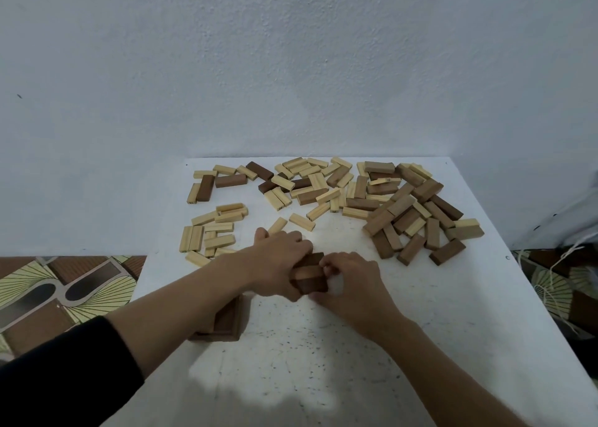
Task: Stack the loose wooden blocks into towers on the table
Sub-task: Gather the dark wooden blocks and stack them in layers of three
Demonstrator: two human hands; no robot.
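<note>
A left hand (275, 264) curls its grip round a short tower of dark brown wooden blocks (310, 276) on the white table (323, 362), the right hand (352, 281) pinching the opposite side, apparently squaring its layers; loose pale and brown blocks (417, 206) lie beyond.

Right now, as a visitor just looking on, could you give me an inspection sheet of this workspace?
Surface: white table, speckled with small dark marks.
Job's things: small stack of brown blocks near the middle; loose light blocks far left; loose brown blocks far right; mixed blocks along the far edge.
Clutter: brown wooden piece partly hidden under the left forearm; cannot tell what it is.
Hands: left hand and right hand both grip the small stack from its sides.
Cables: white cord beside the table's right edge.
Surroundings: pale wall; patterned floor.
</note>
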